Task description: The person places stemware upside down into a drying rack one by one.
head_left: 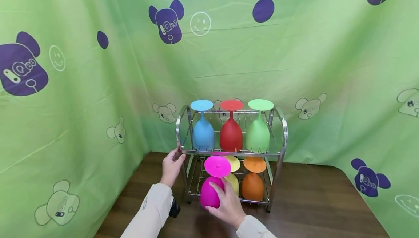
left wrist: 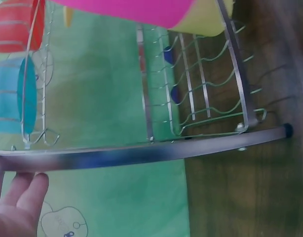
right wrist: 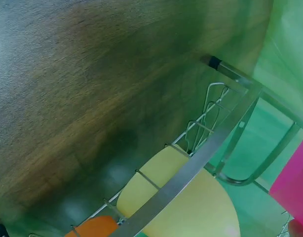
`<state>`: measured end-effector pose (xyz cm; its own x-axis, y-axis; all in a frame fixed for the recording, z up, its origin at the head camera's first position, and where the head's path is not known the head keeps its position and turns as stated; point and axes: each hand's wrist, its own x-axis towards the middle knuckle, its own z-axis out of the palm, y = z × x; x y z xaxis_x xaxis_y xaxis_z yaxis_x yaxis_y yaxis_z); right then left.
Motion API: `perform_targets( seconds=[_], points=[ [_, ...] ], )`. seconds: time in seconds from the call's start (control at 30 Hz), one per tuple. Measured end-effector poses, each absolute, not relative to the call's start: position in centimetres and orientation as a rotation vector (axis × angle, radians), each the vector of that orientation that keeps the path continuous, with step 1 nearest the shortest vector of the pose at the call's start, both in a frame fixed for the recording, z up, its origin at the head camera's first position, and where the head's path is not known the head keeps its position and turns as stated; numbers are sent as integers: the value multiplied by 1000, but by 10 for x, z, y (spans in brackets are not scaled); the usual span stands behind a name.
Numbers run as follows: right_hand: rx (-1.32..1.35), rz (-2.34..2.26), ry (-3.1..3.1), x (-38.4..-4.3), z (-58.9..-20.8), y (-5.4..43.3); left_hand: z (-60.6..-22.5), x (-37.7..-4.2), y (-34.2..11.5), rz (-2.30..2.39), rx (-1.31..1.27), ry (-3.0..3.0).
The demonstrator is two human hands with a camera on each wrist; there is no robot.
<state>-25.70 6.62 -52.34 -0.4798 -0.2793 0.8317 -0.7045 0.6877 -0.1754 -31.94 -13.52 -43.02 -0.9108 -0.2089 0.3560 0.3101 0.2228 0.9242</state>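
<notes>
My right hand [head_left: 229, 207] grips a magenta plastic goblet [head_left: 209, 192] by its bowl, thumb on one side and fingers on the other. The goblet is upside down, its round foot on top, at the front left of the rack's lower shelf. Part of it shows at the edge of the right wrist view. My left hand [head_left: 171, 167] holds the left post of the two-tier metal rack [head_left: 229, 153], near the upper shelf. In the left wrist view, fingertips [left wrist: 35, 190] meet the post. A yellow goblet [head_left: 233, 183] is partly hidden behind the magenta one.
Blue [head_left: 203, 136], red [head_left: 231, 136] and green [head_left: 257, 136] goblets stand upside down on the upper shelf. An orange goblet [head_left: 252, 187] stands on the lower right. The rack is on a brown wooden table [head_left: 314, 198], with a green patterned curtain [head_left: 327, 49] around it.
</notes>
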Motion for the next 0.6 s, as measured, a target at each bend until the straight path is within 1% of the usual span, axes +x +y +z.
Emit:
perform_targets(
  seconds=[0.17,0.43,0.6],
  points=[
    [767,619,-2047,-265,-528,60,-426,-323,-140,-1791,-74,-2093],
    [699,638,-2134,-272,-533,56,-429,-324,-143,-2091,-53,-2061],
    [634,690,-2197,-279,-532,47,-429,-327,-149,-2066,-107,-2109]
  ],
)
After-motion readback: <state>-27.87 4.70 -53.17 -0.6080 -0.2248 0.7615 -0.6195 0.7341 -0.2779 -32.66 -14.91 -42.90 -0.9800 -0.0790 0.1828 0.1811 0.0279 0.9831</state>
